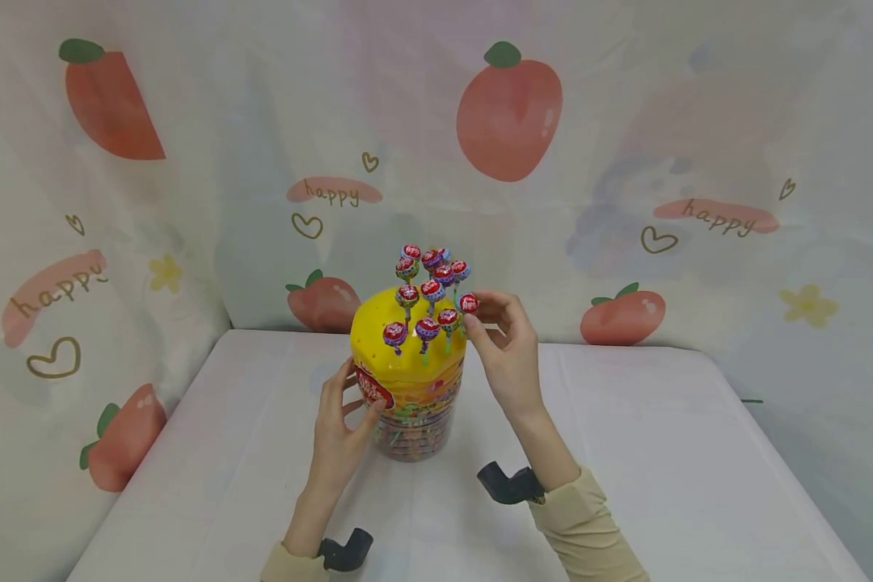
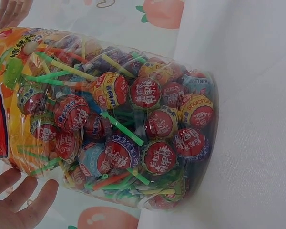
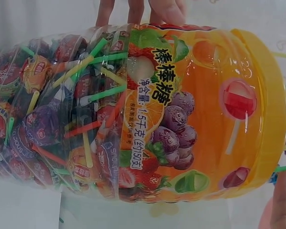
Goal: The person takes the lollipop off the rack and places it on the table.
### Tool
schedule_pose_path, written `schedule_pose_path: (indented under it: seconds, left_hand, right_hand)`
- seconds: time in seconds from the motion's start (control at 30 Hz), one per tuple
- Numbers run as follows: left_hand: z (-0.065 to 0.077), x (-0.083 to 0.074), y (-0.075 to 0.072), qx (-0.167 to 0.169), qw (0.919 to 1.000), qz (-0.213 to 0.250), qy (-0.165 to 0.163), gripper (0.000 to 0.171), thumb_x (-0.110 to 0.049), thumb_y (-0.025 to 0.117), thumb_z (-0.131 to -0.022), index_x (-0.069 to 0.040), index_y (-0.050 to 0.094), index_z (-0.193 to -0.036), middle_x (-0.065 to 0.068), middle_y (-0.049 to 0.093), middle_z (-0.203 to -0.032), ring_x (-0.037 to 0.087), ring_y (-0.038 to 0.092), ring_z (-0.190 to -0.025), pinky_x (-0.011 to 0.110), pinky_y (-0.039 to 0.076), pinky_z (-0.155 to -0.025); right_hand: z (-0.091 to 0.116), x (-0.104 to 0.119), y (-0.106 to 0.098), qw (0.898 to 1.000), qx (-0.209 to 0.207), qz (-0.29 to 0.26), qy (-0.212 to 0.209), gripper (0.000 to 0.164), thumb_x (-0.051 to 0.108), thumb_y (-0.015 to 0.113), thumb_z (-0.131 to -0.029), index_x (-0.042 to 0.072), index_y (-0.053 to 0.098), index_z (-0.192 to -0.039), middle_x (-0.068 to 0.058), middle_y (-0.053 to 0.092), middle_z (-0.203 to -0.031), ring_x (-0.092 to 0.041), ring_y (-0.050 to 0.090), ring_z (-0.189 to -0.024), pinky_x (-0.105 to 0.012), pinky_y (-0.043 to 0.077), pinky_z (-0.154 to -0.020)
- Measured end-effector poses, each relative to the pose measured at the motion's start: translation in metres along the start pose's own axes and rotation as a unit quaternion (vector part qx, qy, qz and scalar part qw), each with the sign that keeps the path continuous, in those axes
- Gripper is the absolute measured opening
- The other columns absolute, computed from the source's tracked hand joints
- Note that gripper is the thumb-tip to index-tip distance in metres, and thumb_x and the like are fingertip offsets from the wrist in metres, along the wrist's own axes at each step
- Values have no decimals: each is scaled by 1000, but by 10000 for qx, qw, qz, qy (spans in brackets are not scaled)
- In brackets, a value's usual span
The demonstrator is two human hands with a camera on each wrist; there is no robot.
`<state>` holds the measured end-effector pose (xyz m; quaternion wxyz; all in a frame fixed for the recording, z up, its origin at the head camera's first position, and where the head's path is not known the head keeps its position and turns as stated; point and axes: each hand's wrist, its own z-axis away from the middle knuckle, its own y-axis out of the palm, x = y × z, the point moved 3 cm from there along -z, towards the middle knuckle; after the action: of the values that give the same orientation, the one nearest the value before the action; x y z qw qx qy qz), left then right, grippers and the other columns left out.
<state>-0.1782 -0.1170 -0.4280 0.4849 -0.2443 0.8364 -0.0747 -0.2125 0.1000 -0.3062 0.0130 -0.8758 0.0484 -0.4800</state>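
Note:
A clear plastic jar (image 1: 416, 443) full of wrapped lollipops stands upright on the table, with a yellow lid (image 1: 369, 327) on top. Several lollipops (image 1: 427, 330) stick up from the lid by their sticks. My left hand (image 1: 338, 440) grips the jar's left side, thumb in front and fingers partly hidden. At the lid's right edge, my right hand (image 1: 509, 356) pinches a red-wrapped lollipop (image 1: 469, 303); its lower stick is hard to make out. In the right wrist view, the orange fruit label (image 3: 190, 109) fills the middle, and only part of the right hand shows.
A white cloth covers the table (image 1: 626, 453). Behind it hangs a pale backdrop (image 1: 422, 105) printed with fruit, hearts and flowers. Each wrist wears a black mount (image 1: 509, 483) below the hand.

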Motion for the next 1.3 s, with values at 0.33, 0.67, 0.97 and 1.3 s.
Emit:
schedule_pose_path:
  seconds: [0.33, 0.67, 0.97, 1.3]
  left_hand:
    - [0, -1, 0, 6, 10000, 14, -75, 76, -21, 72, -86, -17, 30, -150, 10, 43, -142, 26, 48, -126, 46, 55, -92]
    - [1, 1, 1, -9, 10000, -19, -67, 76, -22, 71, -87, -18, 29, -151, 10, 43, -143, 26, 48, -126, 45, 55, -91]
    - [1, 2, 1, -7, 9999, 9, -108, 76, -22, 71, -87, -18, 30, -150, 10, 43, -143, 26, 48, -127, 46, 55, -91]
    - [1, 1, 1, -15, 9999, 45, -147, 76, -23, 71, -87, -19, 30, -150, 9, 43, -143, 25, 48, -127, 46, 55, -92]
  right_hand:
    - [-3, 4, -3, 9999, -118, -62, -96, 34, 6, 62, -92, 0, 53, -124, 1, 58, -109, -14, 58, -97, -18, 53, -81]
    - [-1, 2, -10, 9994, -263, -217, -17, 33, 5, 62, -92, 0, 53, -123, 6, 60, -105, -13, 58, -93, -18, 53, -77]
    - [5, -12, -19, 9986, -470, -167, 174, 32, 5, 63, -91, 0, 55, -121, 5, 61, -101, -12, 58, -89, -17, 53, -75]
    - [12, -31, -27, 9962, -675, -114, 534, 31, 4, 65, -89, 0, 57, -119, 8, 62, -97, -9, 59, -84, -15, 53, -71]
